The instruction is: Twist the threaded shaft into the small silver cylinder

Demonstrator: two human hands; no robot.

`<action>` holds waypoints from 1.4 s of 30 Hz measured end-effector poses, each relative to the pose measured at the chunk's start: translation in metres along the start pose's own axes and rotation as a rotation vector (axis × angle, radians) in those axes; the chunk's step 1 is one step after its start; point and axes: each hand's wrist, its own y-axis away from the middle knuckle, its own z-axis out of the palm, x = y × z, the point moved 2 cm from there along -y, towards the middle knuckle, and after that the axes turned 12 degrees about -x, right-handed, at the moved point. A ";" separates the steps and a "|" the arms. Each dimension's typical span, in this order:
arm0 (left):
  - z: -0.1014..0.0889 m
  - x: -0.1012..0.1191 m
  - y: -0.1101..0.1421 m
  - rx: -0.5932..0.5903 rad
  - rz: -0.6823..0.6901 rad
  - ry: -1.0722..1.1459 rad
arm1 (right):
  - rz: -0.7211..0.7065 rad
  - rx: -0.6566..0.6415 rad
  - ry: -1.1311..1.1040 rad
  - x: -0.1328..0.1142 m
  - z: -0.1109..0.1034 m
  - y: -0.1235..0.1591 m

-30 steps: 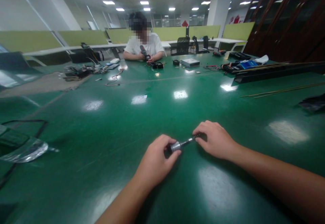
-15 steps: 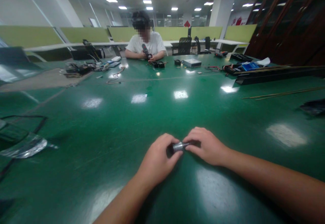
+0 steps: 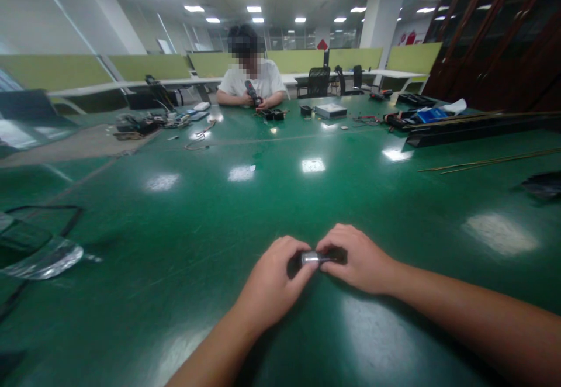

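Low in the middle of the head view, my left hand [image 3: 278,276] is closed around a small silver metal cylinder [image 3: 310,258], thumb in front and fingers behind. From the cylinder's right end a thin dark shaft runs into my right hand [image 3: 355,258], which pinches it between thumb and fingertips. The piece lies roughly level, just over the green tabletop [image 3: 210,211]. My fingers and their shadow hide its ends, and its exact kind cannot be told. The two sets of fingertips are close together.
Across the table a person [image 3: 252,83] holds a dark tool [image 3: 252,90]. Black boxes [image 3: 272,114], a silver box [image 3: 331,110], a black channel [image 3: 460,132] and thin rods [image 3: 491,161] lie farther off. A shiny plastic bag [image 3: 44,258] is at left.
The camera view has tilted a little, so the scene sits slightly lower. Both hands keep their grip on the metal cylinder and its shaft, with only a very small shift.
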 end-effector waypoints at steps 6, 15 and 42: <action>0.000 0.000 0.000 -0.002 0.013 -0.008 | -0.010 0.009 0.010 0.000 0.000 0.001; 0.003 -0.003 0.001 0.020 -0.011 0.007 | -0.034 0.012 0.000 -0.002 0.000 0.001; 0.002 -0.005 -0.003 -0.007 -0.041 0.038 | -0.014 -0.038 -0.022 0.001 -0.005 0.000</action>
